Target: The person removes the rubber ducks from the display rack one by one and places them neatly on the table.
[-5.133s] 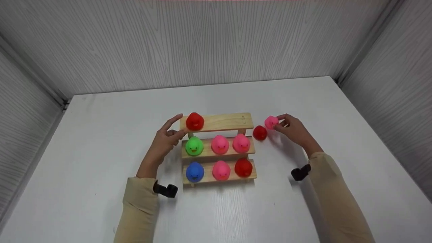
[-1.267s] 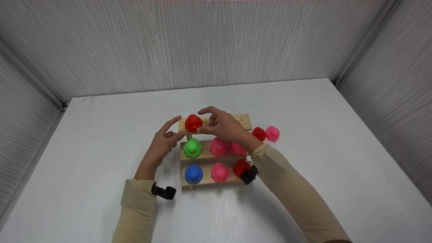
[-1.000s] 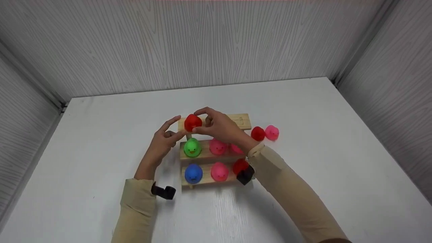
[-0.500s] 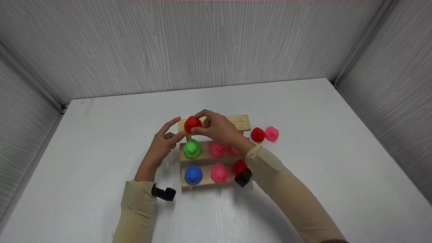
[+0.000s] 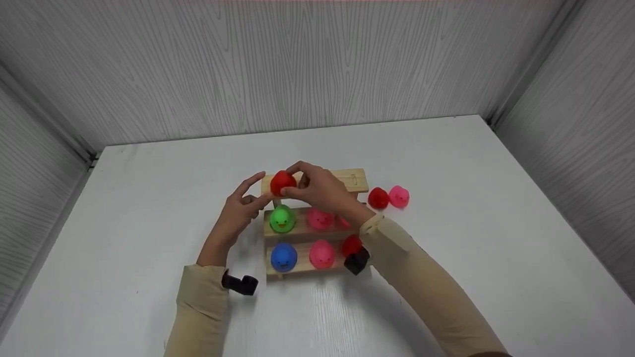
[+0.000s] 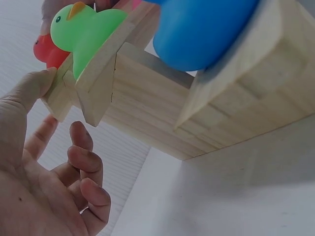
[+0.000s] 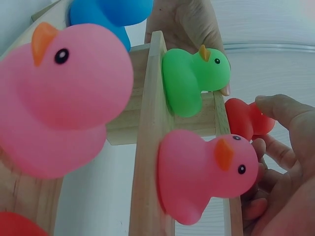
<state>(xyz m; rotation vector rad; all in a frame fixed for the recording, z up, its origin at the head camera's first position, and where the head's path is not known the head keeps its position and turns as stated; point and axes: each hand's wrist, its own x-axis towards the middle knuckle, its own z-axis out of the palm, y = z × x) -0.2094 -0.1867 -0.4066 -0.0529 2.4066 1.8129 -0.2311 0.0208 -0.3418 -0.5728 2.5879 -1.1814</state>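
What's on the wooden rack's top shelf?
The top shelf has a red duck at its left end, pinched by the right hand, and bare wood at its right. Whatever that hand covers between can't be seen.

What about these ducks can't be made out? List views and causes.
Head: red duck in right hand, partly behind its thumb.
Head: right-end pink duck on middle shelf, mostly behind right arm.
Head: lower red duck on bottom shelf, partly behind black camera.
Left wrist: blue duck, partly cut off by top edge.
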